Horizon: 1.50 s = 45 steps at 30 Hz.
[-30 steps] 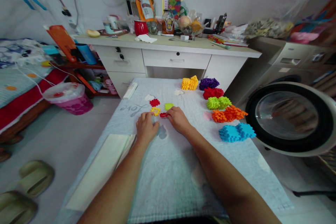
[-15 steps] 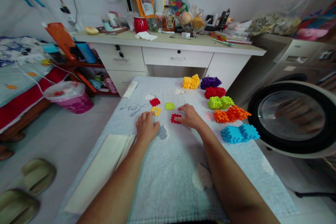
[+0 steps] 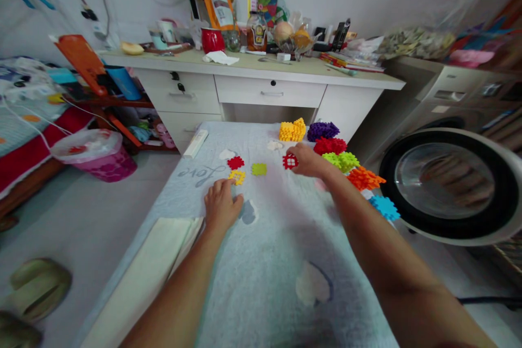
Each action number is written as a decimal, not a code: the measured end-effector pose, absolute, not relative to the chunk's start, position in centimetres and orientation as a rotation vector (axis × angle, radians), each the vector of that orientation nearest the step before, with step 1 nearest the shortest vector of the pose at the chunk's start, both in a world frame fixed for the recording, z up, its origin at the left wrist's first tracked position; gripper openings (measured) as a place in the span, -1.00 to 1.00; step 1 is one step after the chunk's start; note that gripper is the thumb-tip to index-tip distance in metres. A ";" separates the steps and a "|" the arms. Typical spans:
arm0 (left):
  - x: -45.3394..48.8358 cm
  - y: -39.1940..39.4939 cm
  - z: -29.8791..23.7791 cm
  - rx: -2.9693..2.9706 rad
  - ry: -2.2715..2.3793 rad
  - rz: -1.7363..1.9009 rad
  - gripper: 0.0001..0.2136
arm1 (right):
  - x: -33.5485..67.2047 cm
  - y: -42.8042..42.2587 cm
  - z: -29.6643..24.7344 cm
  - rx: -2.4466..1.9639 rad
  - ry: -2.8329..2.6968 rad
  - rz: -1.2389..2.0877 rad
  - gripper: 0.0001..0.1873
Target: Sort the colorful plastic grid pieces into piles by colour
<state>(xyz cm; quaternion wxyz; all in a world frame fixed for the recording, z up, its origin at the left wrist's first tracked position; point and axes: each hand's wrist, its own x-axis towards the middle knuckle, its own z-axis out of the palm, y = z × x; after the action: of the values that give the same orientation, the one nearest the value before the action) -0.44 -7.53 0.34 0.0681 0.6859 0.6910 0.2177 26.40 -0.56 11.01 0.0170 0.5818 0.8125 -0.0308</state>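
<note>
My right hand (image 3: 305, 159) pinches a red square interlocking plastic piece (image 3: 290, 161) with window-like openings, close to the stacks at the right. Palm down on the cloth rests my left hand (image 3: 221, 204), its thumb spread and its fingertips at a yellow frame-shaped interlocking piece (image 3: 237, 177). Behind that lies a red solid piece (image 3: 235, 162). A lime green square piece (image 3: 259, 169) lies between the hands. Stacked pieces line the right side: yellow (image 3: 292, 130), purple (image 3: 323, 131), red (image 3: 330, 145), lime green (image 3: 342, 161), orange (image 3: 366, 178) and blue (image 3: 384, 207), some partly behind my right arm.
A pale blue cloth (image 3: 261, 261) covers the table. On its left lie a folded cream cloth (image 3: 142, 272) and a white box (image 3: 196, 143). Behind stands a white desk (image 3: 244, 69) with jars and fruit. An open washing machine door (image 3: 444, 179) is at the right.
My right hand has moved back and to the right with the red square piece, which lay on the cloth before. My left hand has stayed beside the yellow piece. The view has shifted slightly.
</note>
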 end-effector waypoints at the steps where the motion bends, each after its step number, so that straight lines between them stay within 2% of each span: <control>1: -0.4 -7.5 0.4 2.066 2.081 0.653 -0.60 | 28.0 0.6 11.9 1.839 2.517 -0.042 -0.50; 6: -0.4 -7.4 0.2 2.073 2.080 0.646 -0.60 | 36.4 5.9 13.2 2.052 2.185 0.178 -0.48; 10: -0.4 -7.2 0.1 2.088 2.087 0.641 -0.61 | 40.6 8.3 11.9 2.115 1.959 0.160 -0.45; 19: -0.4 -7.2 0.1 2.072 2.086 0.630 -0.61 | 43.4 10.3 9.3 2.157 1.919 0.110 -0.37; 24: -0.4 -7.2 0.2 2.070 2.090 0.618 -0.61 | 42.9 9.3 9.7 2.241 1.934 0.123 -0.34; 31: -0.4 -7.2 0.1 2.068 2.079 0.668 -0.61 | 36.5 7.2 12.5 2.351 2.340 0.226 -0.51; 37: -0.6 -7.2 -0.3 2.053 2.081 0.751 -0.55 | 25.9 6.2 9.7 1.952 2.685 -0.234 -0.64; 40: -0.6 -7.3 -0.1 2.042 2.087 0.725 -0.55 | 20.7 6.3 7.2 1.762 2.765 -0.349 -0.67; 43: -0.6 -7.3 0.1 2.049 2.088 0.708 -0.56 | 16.5 6.6 5.0 1.672 2.826 -0.381 -0.62; 45: -0.6 -7.3 0.1 2.047 2.083 0.719 -0.57 | 14.4 6.8 4.0 1.642 2.837 -0.389 -0.52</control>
<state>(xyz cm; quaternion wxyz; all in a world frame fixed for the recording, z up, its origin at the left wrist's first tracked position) -0.65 -7.31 0.06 0.0668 0.6791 0.6910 0.2384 14.36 6.85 4.04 -0.0798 0.4959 0.8567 -0.1174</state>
